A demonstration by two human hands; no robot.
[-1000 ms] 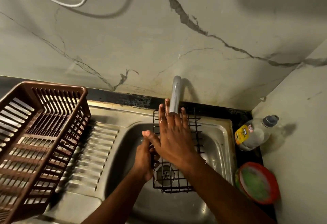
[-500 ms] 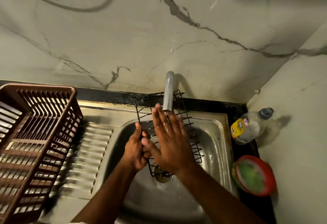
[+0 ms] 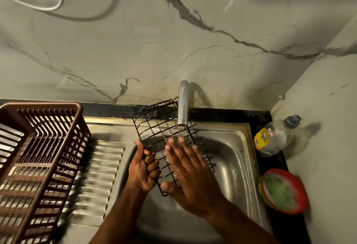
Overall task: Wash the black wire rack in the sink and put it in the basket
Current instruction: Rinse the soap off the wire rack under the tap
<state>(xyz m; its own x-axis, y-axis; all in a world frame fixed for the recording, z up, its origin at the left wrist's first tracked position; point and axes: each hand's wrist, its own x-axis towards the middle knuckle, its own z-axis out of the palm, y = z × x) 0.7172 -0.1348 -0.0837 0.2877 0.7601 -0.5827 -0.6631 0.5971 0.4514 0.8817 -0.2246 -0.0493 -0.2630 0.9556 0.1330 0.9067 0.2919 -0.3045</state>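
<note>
The black wire rack [image 3: 154, 128] is held tilted over the steel sink [image 3: 231, 158], its far end raised under the tap [image 3: 183, 104]. My left hand [image 3: 144, 168] grips the rack's left edge, fingers curled through the wires. My right hand [image 3: 191, 172] lies flat on the rack's top face, wet, fingers straight and spread. The brown plastic basket [image 3: 38, 147] stands on the left, beside the ribbed draining board. The lower right part of the rack is hidden under my right hand.
A clear soap bottle [image 3: 274, 137] with a yellow label lies on the black ledge right of the sink. Below it sits a red tub [image 3: 284, 191] holding a green scrubber. The marble wall rises close behind the tap and on the right.
The rack has been lifted from flat in the sink to a tilt with its far end up by the tap. My right hand has slid back down its face.
</note>
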